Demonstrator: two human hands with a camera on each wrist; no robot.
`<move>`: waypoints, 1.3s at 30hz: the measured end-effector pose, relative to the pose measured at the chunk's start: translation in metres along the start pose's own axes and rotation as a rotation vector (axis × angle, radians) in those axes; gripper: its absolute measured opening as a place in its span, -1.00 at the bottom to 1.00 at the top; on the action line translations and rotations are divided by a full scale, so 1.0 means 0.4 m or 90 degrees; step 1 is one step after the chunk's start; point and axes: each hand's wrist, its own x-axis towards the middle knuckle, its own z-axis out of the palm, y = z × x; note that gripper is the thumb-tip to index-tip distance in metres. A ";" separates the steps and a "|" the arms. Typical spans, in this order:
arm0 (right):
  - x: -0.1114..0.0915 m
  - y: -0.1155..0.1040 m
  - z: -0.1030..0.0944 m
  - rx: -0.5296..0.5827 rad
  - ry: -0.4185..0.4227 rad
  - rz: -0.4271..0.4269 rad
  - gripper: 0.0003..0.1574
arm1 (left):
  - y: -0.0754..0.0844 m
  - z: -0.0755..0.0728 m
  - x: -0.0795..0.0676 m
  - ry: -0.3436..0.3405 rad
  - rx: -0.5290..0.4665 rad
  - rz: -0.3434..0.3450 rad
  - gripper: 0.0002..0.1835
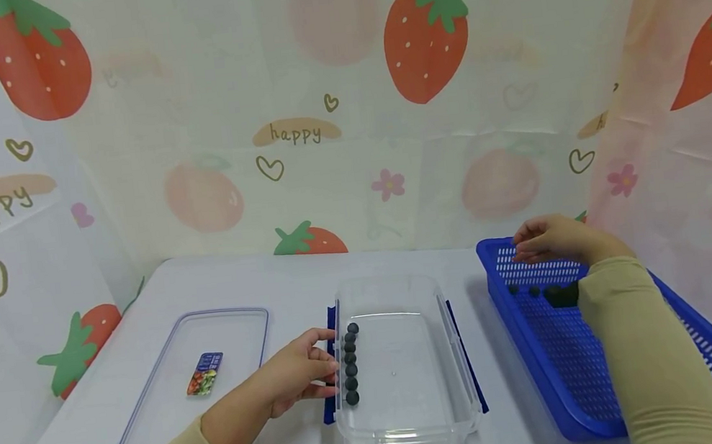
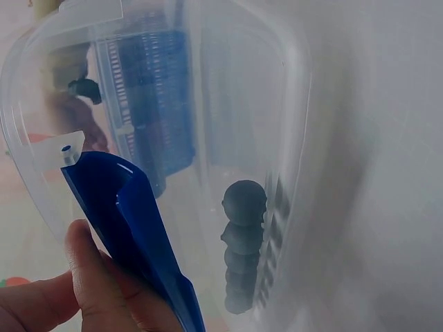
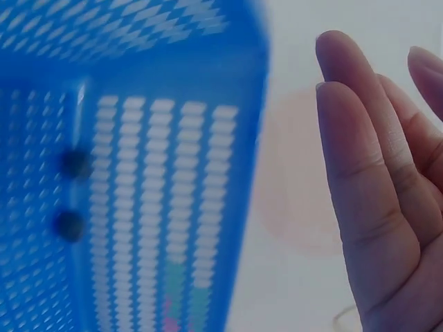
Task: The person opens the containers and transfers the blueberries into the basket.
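Observation:
A clear plastic box (image 1: pixel 405 383) with blue side latches stands at the middle of the table. Several small dark balls (image 1: pixel 350 369) form a row inside, along its left wall. My left hand (image 1: pixel 296 373) touches the blue latch (image 2: pixel 128 228) on that side, its fingers spread and lightly bent. Above the far left corner of the blue basket (image 1: pixel 571 413), my right hand (image 1: pixel 556 241) hangs with fingers loosely extended and nothing visible in them. Two dark balls (image 3: pixel 71 226) lie on the basket floor by its perforated wall.
Left of the box lies a clear lid (image 1: pixel 148 410) with a blue rim, and a small colourful packet (image 1: pixel 205 374) is on it. White sheeting (image 1: pixel 296 275) covers the table. A strawberry-printed curtain (image 1: pixel 351 179) encloses the back and sides.

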 end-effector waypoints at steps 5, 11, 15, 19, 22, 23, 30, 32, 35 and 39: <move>0.028 -0.051 0.029 -0.024 -0.018 -0.027 -0.57 | -0.004 -0.004 0.004 -0.008 -0.001 0.002 -0.43; 0.061 -0.120 0.078 -0.094 -0.029 -0.039 -0.59 | -0.004 -0.004 0.005 -0.013 -0.002 0.004 -0.44; 0.082 -0.161 0.116 -0.124 -0.035 -0.036 -0.58 | -0.002 -0.004 0.004 -0.015 -0.003 0.003 -0.43; 0.104 -0.189 0.157 -0.138 -0.042 -0.040 -0.58 | -0.002 -0.003 0.004 -0.016 -0.006 0.002 -0.43; 0.123 -0.201 0.194 -0.132 -0.054 -0.048 -0.59 | -0.003 -0.003 0.004 -0.016 -0.006 0.001 -0.43; 0.130 -0.203 0.207 -0.131 -0.062 -0.052 -0.61 | -0.003 -0.003 0.004 -0.015 -0.006 0.000 -0.42; 0.179 -0.204 0.301 -0.089 -0.123 -0.063 -0.70 | -0.006 -0.005 0.005 -0.015 -0.006 0.001 -0.43; 0.191 -0.205 0.326 -0.089 -0.128 -0.059 -0.71 | -0.005 -0.005 0.004 -0.014 -0.005 0.001 -0.43; 0.213 -0.205 0.363 -0.094 -0.136 -0.053 -0.70 | -0.003 -0.004 0.004 -0.013 -0.003 -0.001 -0.44; 0.242 -0.198 0.410 -0.087 -0.149 -0.047 -0.69 | -0.001 -0.003 0.004 -0.014 -0.003 -0.006 -0.44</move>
